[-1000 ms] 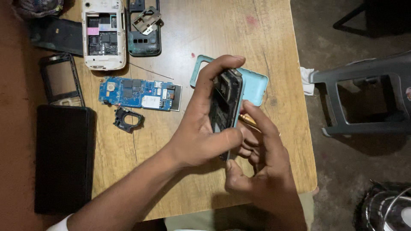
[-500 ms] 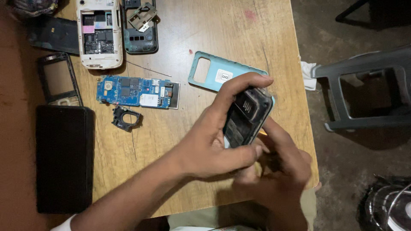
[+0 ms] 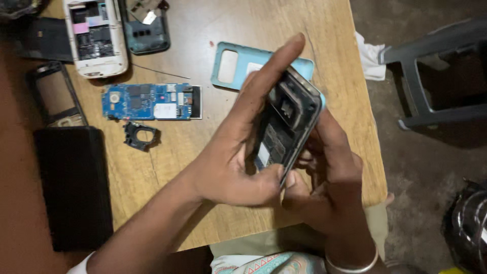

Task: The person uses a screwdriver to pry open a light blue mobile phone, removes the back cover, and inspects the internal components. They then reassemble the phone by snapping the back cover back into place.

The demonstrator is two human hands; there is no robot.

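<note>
An opened phone body with dark inner parts showing is held tilted above the wooden table. My left hand wraps it from the left, forefinger stretched up along its top and thumb on its lower edge. My right hand grips it from the right and underneath. Behind the hands a light blue back cover with a camera cut-out lies flat on the table.
A blue circuit board, a small black frame piece, a white opened phone, a grey-blue phone shell and a dark screen frame lie at the left. A large black slab rests at the left edge. A grey plastic chair stands right.
Both hands have turned the phone body so its open inside faces up more, and my left forefinger now stretches out along its top.
</note>
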